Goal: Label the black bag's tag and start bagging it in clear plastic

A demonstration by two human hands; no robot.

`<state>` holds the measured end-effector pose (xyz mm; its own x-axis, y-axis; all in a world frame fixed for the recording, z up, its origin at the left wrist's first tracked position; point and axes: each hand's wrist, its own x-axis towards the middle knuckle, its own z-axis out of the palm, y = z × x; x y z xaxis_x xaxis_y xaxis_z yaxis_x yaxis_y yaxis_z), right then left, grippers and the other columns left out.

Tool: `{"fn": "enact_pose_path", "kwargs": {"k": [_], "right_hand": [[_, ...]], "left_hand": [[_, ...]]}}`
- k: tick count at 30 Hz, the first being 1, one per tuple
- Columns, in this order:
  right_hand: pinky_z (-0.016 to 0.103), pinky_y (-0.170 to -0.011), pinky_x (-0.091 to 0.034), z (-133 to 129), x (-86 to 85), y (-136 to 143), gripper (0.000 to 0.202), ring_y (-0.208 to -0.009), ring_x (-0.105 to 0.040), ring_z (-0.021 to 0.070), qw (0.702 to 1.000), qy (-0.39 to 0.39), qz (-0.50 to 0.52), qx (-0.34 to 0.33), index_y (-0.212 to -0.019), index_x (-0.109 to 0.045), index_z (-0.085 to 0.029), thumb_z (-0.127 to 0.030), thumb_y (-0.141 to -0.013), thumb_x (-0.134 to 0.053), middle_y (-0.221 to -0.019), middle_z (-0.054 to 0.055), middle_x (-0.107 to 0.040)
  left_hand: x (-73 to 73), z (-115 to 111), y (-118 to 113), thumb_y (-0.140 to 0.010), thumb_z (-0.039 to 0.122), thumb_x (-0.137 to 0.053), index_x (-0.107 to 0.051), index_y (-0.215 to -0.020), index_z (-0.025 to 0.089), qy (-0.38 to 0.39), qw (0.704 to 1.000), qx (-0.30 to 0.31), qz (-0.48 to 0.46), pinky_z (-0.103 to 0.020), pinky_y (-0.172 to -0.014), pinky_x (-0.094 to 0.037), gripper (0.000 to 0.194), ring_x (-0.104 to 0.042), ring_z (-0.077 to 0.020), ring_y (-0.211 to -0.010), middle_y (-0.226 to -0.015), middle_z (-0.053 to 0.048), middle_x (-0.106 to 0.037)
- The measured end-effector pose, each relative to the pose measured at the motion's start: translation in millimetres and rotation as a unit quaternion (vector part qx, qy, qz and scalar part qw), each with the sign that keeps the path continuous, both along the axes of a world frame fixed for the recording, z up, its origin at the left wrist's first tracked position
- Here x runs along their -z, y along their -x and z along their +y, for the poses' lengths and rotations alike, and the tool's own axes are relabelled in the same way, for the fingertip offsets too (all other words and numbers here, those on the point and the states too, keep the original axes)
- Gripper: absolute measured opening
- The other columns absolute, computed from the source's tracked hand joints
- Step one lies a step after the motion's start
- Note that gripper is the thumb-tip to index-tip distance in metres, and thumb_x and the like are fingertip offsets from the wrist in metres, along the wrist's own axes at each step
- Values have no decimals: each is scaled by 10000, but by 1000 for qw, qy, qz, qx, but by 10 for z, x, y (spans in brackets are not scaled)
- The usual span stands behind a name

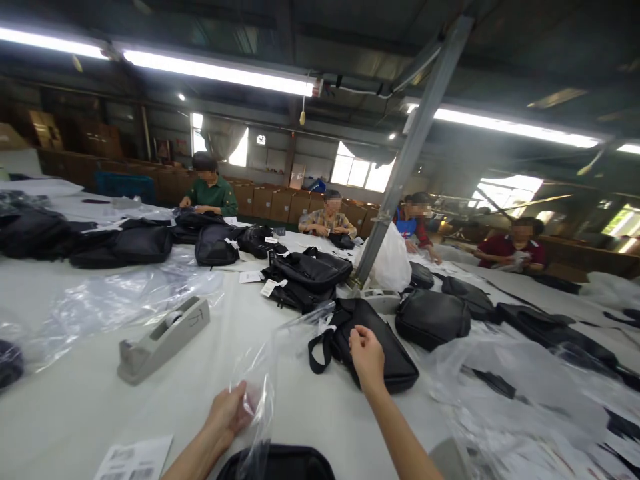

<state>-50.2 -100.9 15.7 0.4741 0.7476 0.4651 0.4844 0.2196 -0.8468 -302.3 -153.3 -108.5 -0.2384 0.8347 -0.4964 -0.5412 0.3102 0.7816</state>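
Note:
My left hand [231,412] is closed on a clear plastic bag [273,373], with part of the film over its fingers. The film hangs beside the hand and stretches up toward the middle of the table. My right hand [367,353] is raised with its fingers pinched together, and whatever they hold, if anything, is too small to make out. Behind that hand lies a black bag [395,360] with a short strap loop [320,353] at its left. Another black bag [280,463] sits at the bottom edge between my forearms, partly under the film.
A grey tape dispenser [165,340] stands on the white table at left, near a printed sheet [135,457]. Plastic film [125,303] and several black bags [433,317] are spread about. A metal post [415,147] rises mid-table. Several people work across the table.

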Motion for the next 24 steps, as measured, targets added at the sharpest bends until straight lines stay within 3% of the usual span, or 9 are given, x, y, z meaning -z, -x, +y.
{"fn": "enact_pose_path", "kwargs": {"k": [3, 6, 8, 11, 14, 16, 18, 21, 24], "right_hand": [[334, -644, -500, -415, 192, 267, 381, -657, -639, 203, 997, 34, -19, -73, -981, -627, -142, -468, -824, -509, -735, 82, -684], [369, -749, -530, -907, 213, 602, 449, -837, -643, 221, 984, -29, -121, -128, -1184, -535, -172, -465, -844, -536, -976, 118, -665], [463, -835, -516, -1154, 213, 805, 647, -1038, -587, 295, 950, -114, -252, -148, -1298, -448, -174, -491, -769, -643, -1183, 184, -577], [649, -891, -422, -1308, 216, 1031, 865, -1233, -411, 444, 871, -201, -428, -128, -1340, -433, -167, -487, -617, -785, -1376, 268, -392], [628, -882, -426, -1294, 167, 1115, 524, -1196, -464, 410, 839, -255, -474, -80, -1198, -578, -186, -270, -710, -749, -1318, 245, -477], [497, -864, -479, -1293, 111, 1068, 263, -1085, -566, 301, 859, -271, -426, -80, -1061, -646, -193, -161, -800, -643, -1177, 179, -601], [387, -822, -509, -1344, 81, 943, 153, -956, -627, 223, 905, -240, -337, -104, -973, -672, -196, -172, -855, -578, -1024, 115, -675], [302, -690, -528, -1510, 152, 666, 179, -745, -658, 189, 978, -74, -149, -124, -858, -696, -184, -313, -861, -573, -787, 58, -704], [309, -563, -515, -1707, 329, 388, 294, -566, -626, 199, 988, 91, -10, -126, -727, -686, -165, -397, -839, -544, -592, 39, -650]], "left_hand": [[-57, 72, 69, -848, 238, -538, -470, -678, 173, -1, 998, -59, 34, -182, -321, -340, 194, -457, -92, -319, -464, 38, -508], [-285, 197, 125, -848, 253, -553, -477, -809, 163, -38, 992, -104, 68, -198, -391, -435, 124, -550, -101, -393, -641, 2, -608], [-449, 238, 136, -854, 251, -551, -450, -891, 174, -64, 987, -123, 80, -237, -458, -501, 132, -606, -119, -455, -773, -28, -649], [-667, 192, 106, -856, 247, -551, -424, -929, 183, -100, 983, -124, 89, -308, -502, -546, 159, -647, -157, -497, -905, -81, -671], [-878, 49, 89, -843, 220, -561, -434, -914, 176, -132, 981, -113, 83, -348, -511, -562, 152, -660, -181, -511, -930, -109, -677], [-1031, -64, 122, -833, 202, -568, -444, -897, 171, -155, 980, -105, 70, -344, -513, -564, 143, -672, -196, -543, -892, -106, -684], [-1178, -173, 183, -824, 188, -575, -460, -878, 168, -176, 977, -102, 59, -306, -500, -552, 128, -674, -194, -558, -813, -82, -684], [-1298, -338, 237, -808, 145, -582, -475, -860, 163, -185, 976, -104, 52, -268, -496, -539, 120, -661, -174, -537, -694, -46, -666], [-1226, -553, 166, -783, 106, -604, -452, -885, 170, -167, 982, -79, 41, -313, -525, -555, 194, -669, -199, -547, -675, -61, -684]]}}
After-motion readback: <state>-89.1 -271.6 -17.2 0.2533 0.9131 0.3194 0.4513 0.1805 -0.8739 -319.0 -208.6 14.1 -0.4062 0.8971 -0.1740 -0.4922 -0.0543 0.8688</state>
